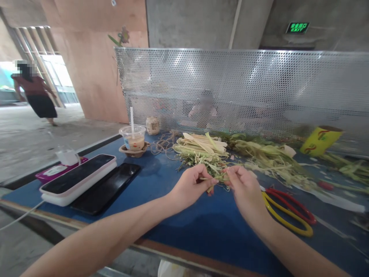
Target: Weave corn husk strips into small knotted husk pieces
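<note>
My left hand (194, 184) pinches a thin green plant strip (211, 187) between thumb and fingers, just above the blue tabletop. Close by on the right, my right hand (243, 184) pinches the same strip, or another lying against it; which one I cannot tell. Right behind both hands lies a pile of pale, dried husk-like leaves (201, 146), with small knotted green pieces (198, 159) along its near side. Scissors with one red and one yellow handle (288, 211) rest beside my right wrist, their blades mostly hidden.
Loose husks (268, 154) spread at right near a yellow roll (321, 140). A drink cup (132, 138) with straw, twine (165, 146), a black phone (108, 188) and a white-cased device (79, 179) stand left. A perforated metal screen (230, 84) borders the table; a person (34, 90) walks far left.
</note>
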A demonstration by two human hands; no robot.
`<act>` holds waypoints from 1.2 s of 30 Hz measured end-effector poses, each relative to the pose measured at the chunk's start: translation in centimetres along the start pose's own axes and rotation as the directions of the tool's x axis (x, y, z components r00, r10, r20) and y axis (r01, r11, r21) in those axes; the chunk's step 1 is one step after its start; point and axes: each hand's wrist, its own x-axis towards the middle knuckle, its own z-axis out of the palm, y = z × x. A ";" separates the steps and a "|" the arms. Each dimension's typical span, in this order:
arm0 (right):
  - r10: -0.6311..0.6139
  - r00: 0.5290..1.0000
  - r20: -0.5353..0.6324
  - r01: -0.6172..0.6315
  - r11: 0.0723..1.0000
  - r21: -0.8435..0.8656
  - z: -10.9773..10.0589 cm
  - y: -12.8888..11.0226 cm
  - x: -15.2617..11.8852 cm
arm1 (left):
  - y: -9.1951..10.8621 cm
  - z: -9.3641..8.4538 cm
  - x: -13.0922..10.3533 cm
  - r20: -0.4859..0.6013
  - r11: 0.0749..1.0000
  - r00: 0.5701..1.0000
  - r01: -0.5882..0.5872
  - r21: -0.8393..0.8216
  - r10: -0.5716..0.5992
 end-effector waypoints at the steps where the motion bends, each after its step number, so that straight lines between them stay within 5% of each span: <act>1: -0.006 1.000 0.009 0.006 1.000 0.028 0.0 0.2 0.1 | 0.0 0.0 0.0 -0.004 1.000 1.000 -0.005 0.006 0.005; 8: -0.044 0.974 0.221 0.021 0.994 0.104 -0.3 0.6 0.8 | 0.0 -0.6 0.2 0.006 0.996 1.000 0.010 0.088 -0.011; 13: 0.020 0.929 0.369 -0.034 0.999 0.031 -0.1 -0.3 0.4 | 0.4 -0.9 -0.3 0.026 0.955 0.999 -0.032 0.296 0.026; 20: -0.080 0.955 0.286 0.088 0.996 -0.014 -0.3 -1.3 -0.2 | 1.2 -0.9 -0.8 0.132 0.910 0.991 -0.071 0.408 0.018; 28: -0.127 0.975 0.181 0.165 0.963 -0.213 -0.6 -0.5 -0.2 | 1.5 -1.5 -0.2 0.085 0.837 0.996 -0.041 0.546 -0.006; 36: -0.007 0.962 0.271 0.045 0.990 -0.135 -0.4 -0.7 0.4 | 0.0 -1.1 -0.1 0.132 0.973 0.991 -0.017 0.232 -0.014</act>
